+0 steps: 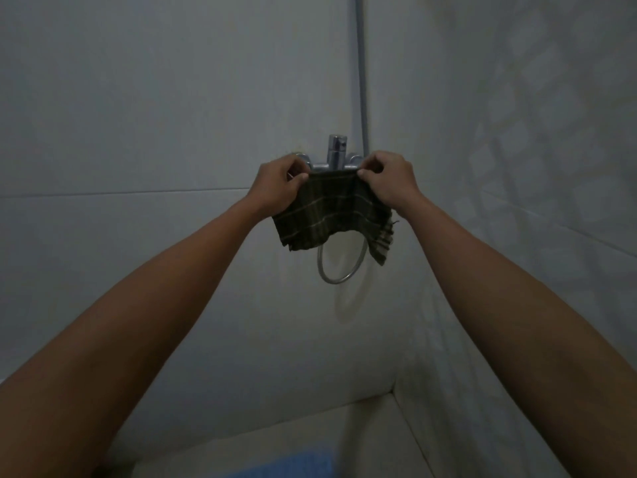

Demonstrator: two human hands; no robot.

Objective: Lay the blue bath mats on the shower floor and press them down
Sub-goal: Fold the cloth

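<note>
Plaid cloth [331,210] — over chrome tap [336,150]

Left hand [278,184] and right hand [386,179] pinch the top edge of a dark plaid cloth [332,213] before the chrome shower mixer [336,151]; hose loop [339,267] below, blue bath mat [289,465] on floor.

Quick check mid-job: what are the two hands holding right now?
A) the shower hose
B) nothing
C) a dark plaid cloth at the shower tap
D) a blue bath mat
C: the left hand and right hand pinch the top edge of a dark plaid cloth in front of the chrome tap.
</note>
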